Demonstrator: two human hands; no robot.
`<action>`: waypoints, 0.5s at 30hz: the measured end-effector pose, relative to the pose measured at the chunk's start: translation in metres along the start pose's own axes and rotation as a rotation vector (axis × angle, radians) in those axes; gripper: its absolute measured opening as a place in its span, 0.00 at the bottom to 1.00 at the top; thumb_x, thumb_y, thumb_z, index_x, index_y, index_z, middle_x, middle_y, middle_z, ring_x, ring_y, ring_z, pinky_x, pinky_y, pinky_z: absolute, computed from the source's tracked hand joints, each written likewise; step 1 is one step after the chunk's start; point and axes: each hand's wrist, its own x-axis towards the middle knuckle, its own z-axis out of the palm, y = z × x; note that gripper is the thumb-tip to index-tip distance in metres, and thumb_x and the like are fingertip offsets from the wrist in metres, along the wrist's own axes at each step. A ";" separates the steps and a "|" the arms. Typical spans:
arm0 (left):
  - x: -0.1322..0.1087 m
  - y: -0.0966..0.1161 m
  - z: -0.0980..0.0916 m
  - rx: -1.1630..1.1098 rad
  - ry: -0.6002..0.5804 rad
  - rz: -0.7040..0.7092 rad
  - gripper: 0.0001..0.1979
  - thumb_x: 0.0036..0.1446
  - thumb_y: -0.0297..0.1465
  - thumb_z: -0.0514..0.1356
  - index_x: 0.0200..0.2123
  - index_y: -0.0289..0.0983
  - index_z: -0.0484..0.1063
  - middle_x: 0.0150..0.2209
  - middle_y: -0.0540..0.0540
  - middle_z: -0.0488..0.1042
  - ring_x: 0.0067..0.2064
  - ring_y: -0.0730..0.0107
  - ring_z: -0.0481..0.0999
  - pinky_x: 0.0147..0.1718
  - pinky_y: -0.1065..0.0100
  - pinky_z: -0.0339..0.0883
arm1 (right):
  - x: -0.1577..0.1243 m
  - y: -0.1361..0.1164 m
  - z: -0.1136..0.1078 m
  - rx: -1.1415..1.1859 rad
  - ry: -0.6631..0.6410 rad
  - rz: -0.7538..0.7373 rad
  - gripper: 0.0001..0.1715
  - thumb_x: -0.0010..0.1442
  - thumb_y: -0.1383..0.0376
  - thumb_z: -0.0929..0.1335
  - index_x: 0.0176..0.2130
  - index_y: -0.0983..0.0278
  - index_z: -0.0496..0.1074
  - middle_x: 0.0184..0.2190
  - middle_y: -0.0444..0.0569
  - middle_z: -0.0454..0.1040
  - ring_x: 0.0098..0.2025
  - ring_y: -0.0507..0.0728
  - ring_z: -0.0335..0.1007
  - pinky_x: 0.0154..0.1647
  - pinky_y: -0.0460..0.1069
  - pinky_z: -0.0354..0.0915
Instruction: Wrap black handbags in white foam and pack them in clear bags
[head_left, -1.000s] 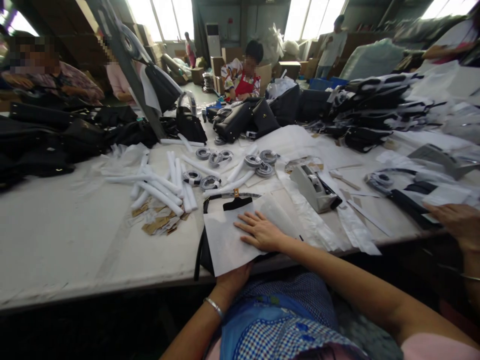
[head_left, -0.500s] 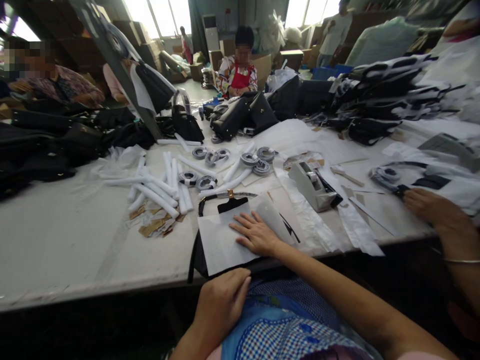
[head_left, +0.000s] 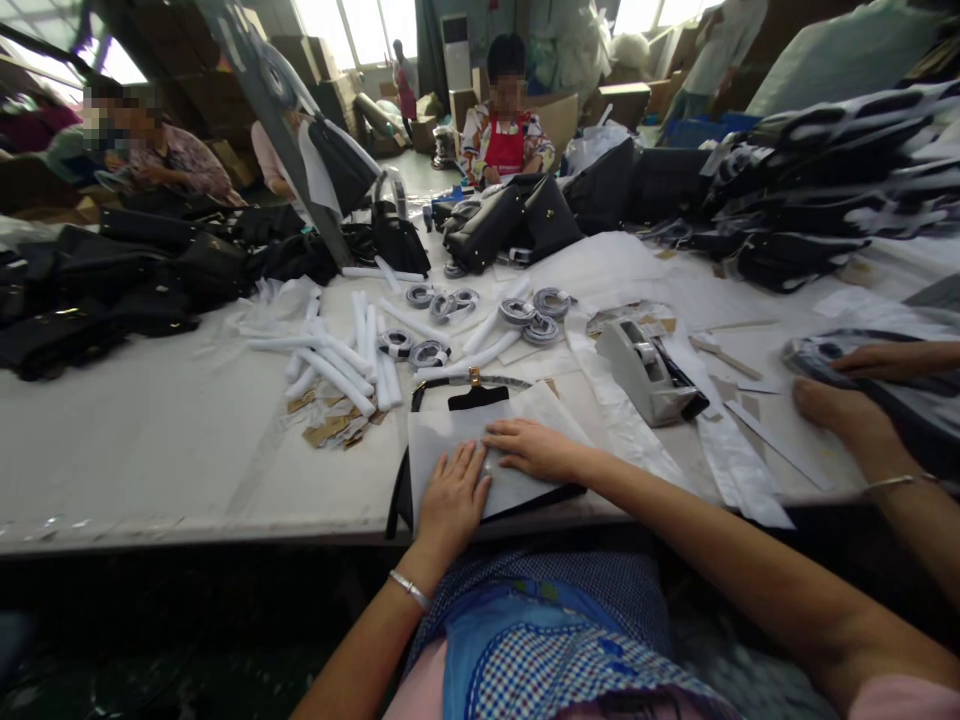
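A black handbag lies flat at the table's front edge, mostly hidden under a sheet of white paper. Its gold clasp and a handle wrapped in clear film show beyond the paper's far edge. My left hand rests flat on the paper's left half with fingers stretched out. Flat on the middle of the same sheet lies my right hand, its fingertips close to those of my left hand. Neither hand grips anything.
White foam tubes and brown paper scraps lie left of the handbag. Behind it are wrapped coiled straps. A grey tape dispenser stands to the right. Farther right, a co-worker's hands handle another bag. Black bags are piled behind.
My left hand has moved from beside the table edge up onto the paper and opened flat. My right hand stays on the sheet. The co-worker's second hand has come into view.
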 end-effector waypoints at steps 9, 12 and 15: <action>0.004 -0.014 -0.010 0.005 -0.045 0.086 0.26 0.69 0.41 0.49 0.66 0.41 0.60 0.66 0.42 0.63 0.67 0.57 0.62 0.65 0.49 0.55 | -0.021 0.010 0.015 -0.043 0.170 -0.209 0.22 0.70 0.60 0.63 0.61 0.58 0.69 0.59 0.53 0.71 0.60 0.59 0.66 0.63 0.57 0.60; 0.001 -0.015 -0.006 -0.005 -0.034 0.072 0.26 0.69 0.40 0.48 0.67 0.41 0.58 0.67 0.42 0.61 0.68 0.57 0.60 0.65 0.48 0.54 | -0.020 0.008 0.018 -0.073 0.157 -0.218 0.21 0.71 0.61 0.62 0.60 0.57 0.69 0.60 0.51 0.70 0.60 0.59 0.65 0.63 0.56 0.60; -0.001 -0.014 -0.005 -0.024 -0.030 0.051 0.25 0.69 0.40 0.48 0.67 0.41 0.58 0.67 0.42 0.61 0.68 0.58 0.59 0.66 0.48 0.53 | -0.019 0.006 0.016 -0.100 0.136 -0.246 0.18 0.71 0.61 0.61 0.57 0.57 0.71 0.60 0.51 0.69 0.60 0.59 0.65 0.63 0.57 0.59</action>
